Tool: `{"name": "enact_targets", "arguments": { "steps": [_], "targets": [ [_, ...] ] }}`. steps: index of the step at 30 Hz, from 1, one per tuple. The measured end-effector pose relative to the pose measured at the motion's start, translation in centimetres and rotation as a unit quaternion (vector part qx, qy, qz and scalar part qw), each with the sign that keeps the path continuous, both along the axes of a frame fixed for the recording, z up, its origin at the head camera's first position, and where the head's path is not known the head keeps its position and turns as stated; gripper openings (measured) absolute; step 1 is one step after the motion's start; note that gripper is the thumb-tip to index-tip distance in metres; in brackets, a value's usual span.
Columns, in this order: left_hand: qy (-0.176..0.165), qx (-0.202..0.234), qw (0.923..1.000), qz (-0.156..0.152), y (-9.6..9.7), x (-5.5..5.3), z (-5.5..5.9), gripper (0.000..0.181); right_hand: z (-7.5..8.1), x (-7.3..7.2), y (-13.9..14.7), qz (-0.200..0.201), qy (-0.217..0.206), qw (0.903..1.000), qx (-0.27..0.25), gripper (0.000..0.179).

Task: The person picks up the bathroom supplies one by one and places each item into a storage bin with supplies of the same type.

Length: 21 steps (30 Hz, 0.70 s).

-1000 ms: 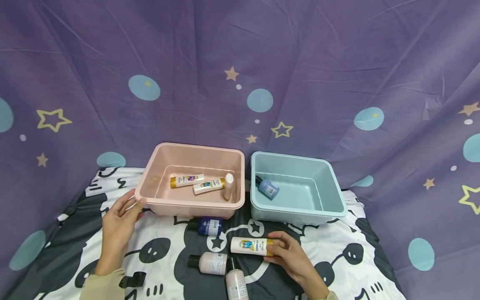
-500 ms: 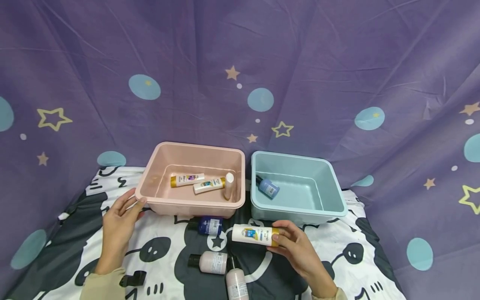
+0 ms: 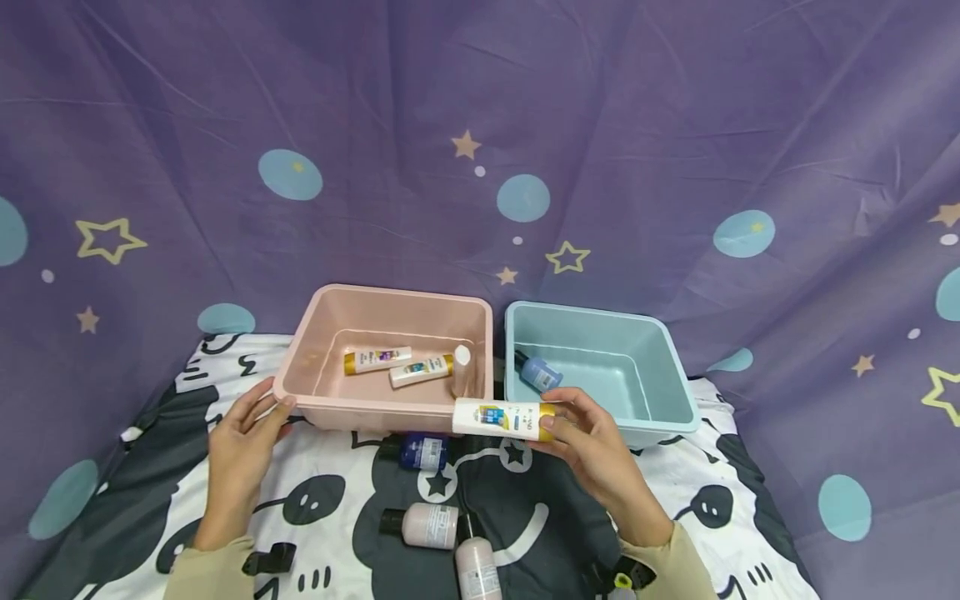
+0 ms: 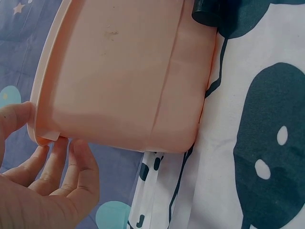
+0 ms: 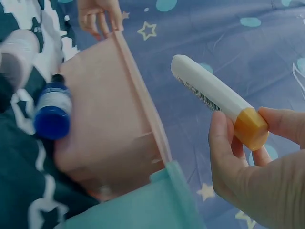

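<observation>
My left hand [image 3: 242,454] pinches the front left rim corner of the pink plastic bin [image 3: 352,407]; in the left wrist view its fingers [image 4: 57,164] lie under the lip. With its fingertips, my right hand [image 3: 600,458] grips the yellow cap of a white bottle [image 3: 491,417], held sideways at the pink bin's front right corner. The right wrist view shows a barcode on this white bottle [image 5: 205,90], which is raised off the cloth. Inside the pink bin lie two white bottles with yellow caps [image 3: 378,360] [image 3: 420,372], beside an upright pale bottle with a white cap [image 3: 462,375].
A light blue bin [image 3: 592,311] stands to the right, holding a blue bottle with a black cap [image 3: 540,373]. On the patterned cloth lie a dark blue bottle [image 3: 425,452] and two pale pink bottles [image 3: 431,526] [image 3: 477,568]. A purple curtain [image 3: 390,208] hangs behind.
My right hand has lifted the white bottle up and forward from over the cloth to the pink bin's front rim. The left hand keeps its place on the corner.
</observation>
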<state>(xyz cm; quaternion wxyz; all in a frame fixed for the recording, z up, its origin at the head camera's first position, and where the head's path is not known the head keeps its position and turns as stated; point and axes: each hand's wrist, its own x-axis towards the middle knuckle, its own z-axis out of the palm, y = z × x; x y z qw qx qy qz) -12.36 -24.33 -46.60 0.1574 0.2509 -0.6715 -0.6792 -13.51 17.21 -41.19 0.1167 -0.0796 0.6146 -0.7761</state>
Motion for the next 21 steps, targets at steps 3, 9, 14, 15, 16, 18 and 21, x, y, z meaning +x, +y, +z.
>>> {"name": "enact_targets", "arguments": {
  "steps": [3,9,14,15,16,18,21],
  "targets": [
    [0.009,0.018,0.9998,0.005,0.0,0.1,0.0,0.061,1.2,-1.6,-1.1,0.007,0.009,0.9999,-0.005,0.028],
    [-0.006,0.005,1.0,0.005,0.0,0.1,-0.1,0.062,3.6,-5.2,-3.9,0.021,0.017,0.9994,-0.023,0.034],
    [-0.01,-0.009,0.9999,0.009,0.1,0.0,-0.1,0.061,5.1,-8.7,-6.7,0.018,0.01,0.9994,-0.026,0.033],
    [-0.007,-0.008,0.9999,0.009,0.1,0.0,-0.1,0.061,5.3,-9.5,-7.4,0.017,0.006,0.9995,-0.027,0.032],
    [-0.004,-0.009,0.9999,0.009,0.1,0.0,-0.1,0.061,5.4,-10.2,-8.0,0.016,0.003,0.9995,-0.025,0.032],
    [0.0,-0.01,0.9999,0.009,0.1,0.1,-0.1,0.061,5.5,-11.6,-9.2,0.014,-0.003,0.9996,-0.022,0.031],
    [-0.001,-0.004,0.9999,0.009,0.1,0.1,0.0,0.062,5.4,-13.5,-10.7,0.017,-0.012,0.9997,-0.012,0.037]
  ]
}}
